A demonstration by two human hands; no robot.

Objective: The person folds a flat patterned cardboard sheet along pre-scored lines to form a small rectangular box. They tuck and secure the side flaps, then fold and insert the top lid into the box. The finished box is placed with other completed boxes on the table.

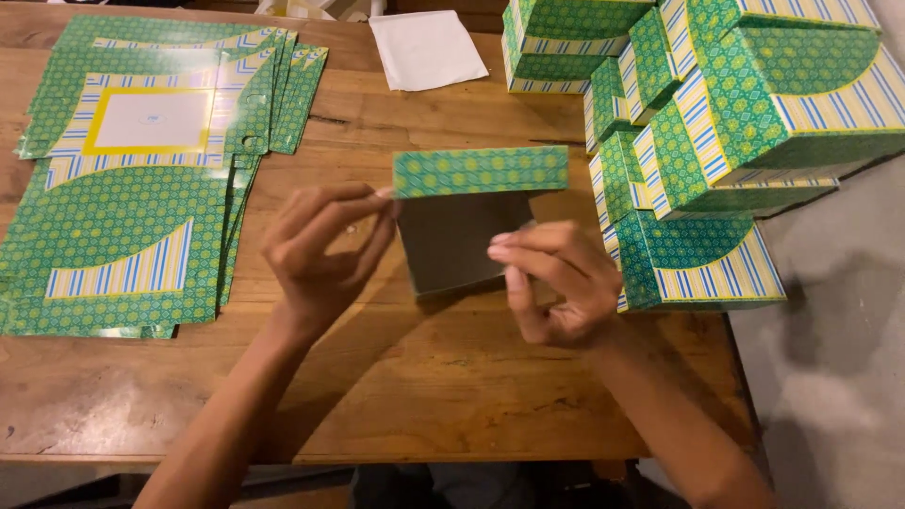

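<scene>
two hands hold a half-folded green patterned box (476,203) mid-bench: left hand (320,250) pinches its left edge, right hand (556,283) curls on its grey flap. flat box sheets (132,188) lie left, finished boxes (716,141) right.

Half-folded green patterned box (471,203): table centre, grey inside showing. Flat green box blanks (141,188) with blue-striped yellow-edged panels and a white label patch: stacked left. Assembled matching boxes (716,141): piled right. White packet (426,49): top centre.
</scene>
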